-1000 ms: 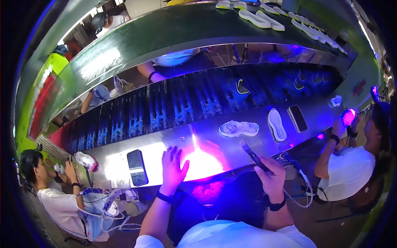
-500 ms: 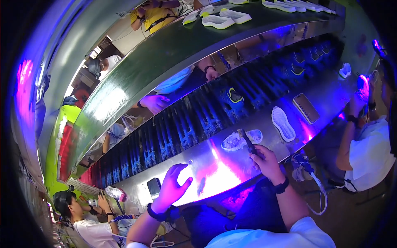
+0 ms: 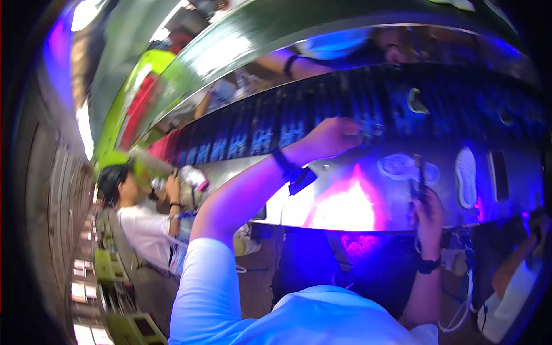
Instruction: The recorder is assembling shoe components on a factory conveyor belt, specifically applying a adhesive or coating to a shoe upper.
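My left hand (image 3: 334,137) stretches across to the near edge of the dark slatted conveyor (image 3: 270,123), and motion smears its fingers. My right hand (image 3: 428,218), low at the bench's front edge, is closed around the handle of a dark brush (image 3: 421,172). The brush points away from me, its tip in front of a pale shoe sole (image 3: 395,167) lying on the metal bench. To the right a second white sole (image 3: 466,178) lies lengthwise. On the conveyor beyond sits a dark shoe upper (image 3: 416,102) with a yellow-green collar.
A phone (image 3: 499,175) lies right of the white sole; another dark flat device (image 3: 260,213) is partly hidden under my left forearm. Bright purple light glares off the bench (image 3: 345,204). One person (image 3: 146,215) works at the left, another (image 3: 514,293) at the right. A white cable hangs lower right.
My left hand has swung from above the near bench out to the conveyor. My right hand still grips the brush. The whole view has turned left.
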The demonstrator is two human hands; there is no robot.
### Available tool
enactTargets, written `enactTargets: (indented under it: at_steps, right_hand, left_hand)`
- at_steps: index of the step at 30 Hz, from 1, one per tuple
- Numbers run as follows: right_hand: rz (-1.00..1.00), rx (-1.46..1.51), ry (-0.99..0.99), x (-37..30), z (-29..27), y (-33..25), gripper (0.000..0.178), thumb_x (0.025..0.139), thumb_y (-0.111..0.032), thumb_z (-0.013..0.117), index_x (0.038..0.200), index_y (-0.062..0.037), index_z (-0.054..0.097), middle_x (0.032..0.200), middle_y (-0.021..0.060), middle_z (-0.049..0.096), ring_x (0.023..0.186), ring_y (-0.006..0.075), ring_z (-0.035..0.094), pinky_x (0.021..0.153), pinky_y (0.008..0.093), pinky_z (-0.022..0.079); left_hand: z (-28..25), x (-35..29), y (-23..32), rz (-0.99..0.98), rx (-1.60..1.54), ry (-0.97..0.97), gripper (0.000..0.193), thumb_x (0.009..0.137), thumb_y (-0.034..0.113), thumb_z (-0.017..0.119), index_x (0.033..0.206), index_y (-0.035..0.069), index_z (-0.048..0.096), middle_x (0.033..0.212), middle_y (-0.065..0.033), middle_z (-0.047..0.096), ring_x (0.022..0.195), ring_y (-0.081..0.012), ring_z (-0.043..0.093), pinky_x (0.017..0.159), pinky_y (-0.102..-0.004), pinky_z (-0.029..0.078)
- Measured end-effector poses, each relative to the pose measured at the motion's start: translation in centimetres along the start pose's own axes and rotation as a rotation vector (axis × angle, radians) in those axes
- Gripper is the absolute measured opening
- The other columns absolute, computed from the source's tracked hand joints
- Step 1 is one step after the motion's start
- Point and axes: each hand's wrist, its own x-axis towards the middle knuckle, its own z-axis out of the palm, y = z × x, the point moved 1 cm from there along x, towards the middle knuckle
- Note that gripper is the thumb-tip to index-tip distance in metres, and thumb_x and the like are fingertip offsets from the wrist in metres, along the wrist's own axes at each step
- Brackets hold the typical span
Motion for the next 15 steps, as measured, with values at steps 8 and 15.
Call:
enactTargets:
  at_steps: [8, 15]
  right_hand:
    - [-0.087, -0.094, 0.088, 0.3, 0.5, 1.6, 0.038, 0.101, -0.008, 0.063, 0.137, -0.0013, 0.056, 0.097, 0.0039, 0.065, 0.064, 0.0060, 0.054, 0.055, 0.0221, 0.043]
    - [-0.126, -0.221, 0.059, 0.5, 1.8, 1.6, 0.041, 0.102, -0.015, 0.063, 0.139, 0.0009, 0.056, 0.100, 0.0052, 0.068, 0.069, 0.0068, 0.055, 0.059, 0.0232, 0.042]
  left_hand:
    - [-10.4, -7.3, 2.0, -0.279, 0.215, 0.015, 0.049, 0.093, 0.035, 0.077, 0.129, 0.001, 0.068, 0.102, -0.0134, 0.078, 0.091, -0.0191, 0.074, 0.083, -0.0348, 0.059]
    - [-16.2, -20.2, 1.4, -0.219, 0.550, -0.139, 0.056, 0.095, 0.043, 0.071, 0.133, 0.002, 0.065, 0.111, -0.0138, 0.076, 0.105, -0.0247, 0.072, 0.093, -0.0383, 0.055]
